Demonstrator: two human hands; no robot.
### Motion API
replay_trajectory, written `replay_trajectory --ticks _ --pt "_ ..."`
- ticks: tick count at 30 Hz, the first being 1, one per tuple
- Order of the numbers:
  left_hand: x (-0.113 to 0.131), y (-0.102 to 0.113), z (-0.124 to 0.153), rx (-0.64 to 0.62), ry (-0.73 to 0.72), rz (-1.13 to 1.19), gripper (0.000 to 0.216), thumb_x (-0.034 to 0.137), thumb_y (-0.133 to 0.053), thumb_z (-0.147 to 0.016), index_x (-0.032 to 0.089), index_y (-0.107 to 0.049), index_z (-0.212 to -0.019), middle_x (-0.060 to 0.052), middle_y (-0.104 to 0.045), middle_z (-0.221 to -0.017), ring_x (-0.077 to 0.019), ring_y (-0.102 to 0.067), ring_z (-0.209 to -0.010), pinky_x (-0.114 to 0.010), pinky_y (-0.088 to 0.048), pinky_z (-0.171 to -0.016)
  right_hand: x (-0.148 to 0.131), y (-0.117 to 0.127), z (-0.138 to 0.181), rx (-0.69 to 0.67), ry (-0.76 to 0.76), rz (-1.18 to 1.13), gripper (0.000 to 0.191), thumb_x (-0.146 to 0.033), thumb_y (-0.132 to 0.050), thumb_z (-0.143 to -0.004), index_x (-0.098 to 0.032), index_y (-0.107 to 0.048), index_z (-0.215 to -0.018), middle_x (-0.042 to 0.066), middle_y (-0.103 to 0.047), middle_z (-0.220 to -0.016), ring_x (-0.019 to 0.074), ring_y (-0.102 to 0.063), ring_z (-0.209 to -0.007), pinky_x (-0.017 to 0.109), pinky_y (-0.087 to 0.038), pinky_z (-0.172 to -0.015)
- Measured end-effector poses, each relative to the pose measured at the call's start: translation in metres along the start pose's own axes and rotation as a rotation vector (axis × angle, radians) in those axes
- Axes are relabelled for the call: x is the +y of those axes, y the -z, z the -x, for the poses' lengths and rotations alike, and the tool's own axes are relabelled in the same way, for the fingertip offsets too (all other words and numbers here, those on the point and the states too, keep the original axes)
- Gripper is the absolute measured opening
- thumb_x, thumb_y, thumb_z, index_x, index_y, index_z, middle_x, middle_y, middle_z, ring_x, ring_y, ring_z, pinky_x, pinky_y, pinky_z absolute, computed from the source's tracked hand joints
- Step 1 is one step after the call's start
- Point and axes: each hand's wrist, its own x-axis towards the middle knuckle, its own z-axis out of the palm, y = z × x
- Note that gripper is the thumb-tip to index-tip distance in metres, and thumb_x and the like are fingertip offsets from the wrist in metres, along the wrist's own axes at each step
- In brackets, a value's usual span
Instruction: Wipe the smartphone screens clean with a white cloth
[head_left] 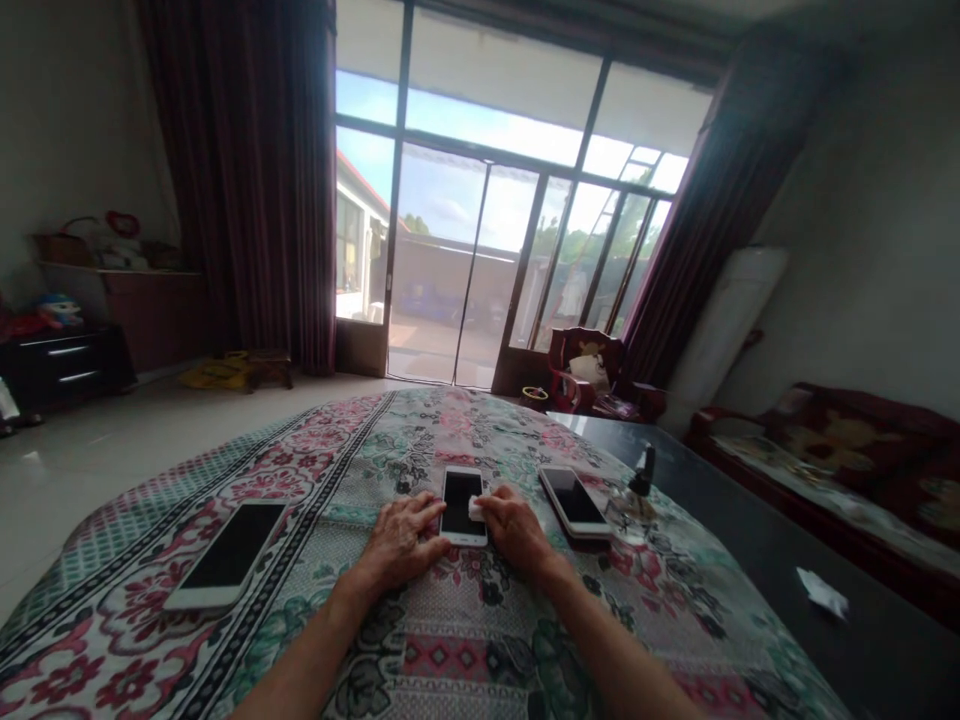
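Note:
A white smartphone (463, 490) with a dark screen lies face up on the patterned tablecloth (420, 640). Fingers and thumb of my left hand (401, 540) press around its left side and lower left corner, holding it in place. Pinched in my right hand (514, 525) is a small folded white tissue (475, 508), which touches the right part of the screen. To the right of my right hand lies a second white smartphone (574, 500), apparently resting on something thin. A third white smartphone (229, 552) lies farther off to the left.
A clear bottle with a black spray top (639, 490) stands right of the second phone. Crumpled white paper (823, 593) sits on the dark surface (750, 560) at right. Beyond the table are a wooden armchair (585, 365), a sofa (847, 450) and glass doors (450, 270).

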Motion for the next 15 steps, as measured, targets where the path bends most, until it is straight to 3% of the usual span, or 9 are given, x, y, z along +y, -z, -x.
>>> replay_trajectory --ticks 15 --pt "-0.004 0.004 0.001 -0.035 -0.036 0.044 0.050 0.035 -0.063 -0.074 0.031 -0.059 -0.124 -0.001 -0.054 -0.137 -0.0239 -0.046 -0.125 -0.038 -0.032 -0.107 -0.013 -0.005 0.044 0.117 0.041 -0.098 0.027 -0.020 -0.046 -0.092 -0.026 -0.067 -0.107 0.004 -0.059 -0.094 0.0168 -0.055 -0.092 0.027 -0.041 -0.084"
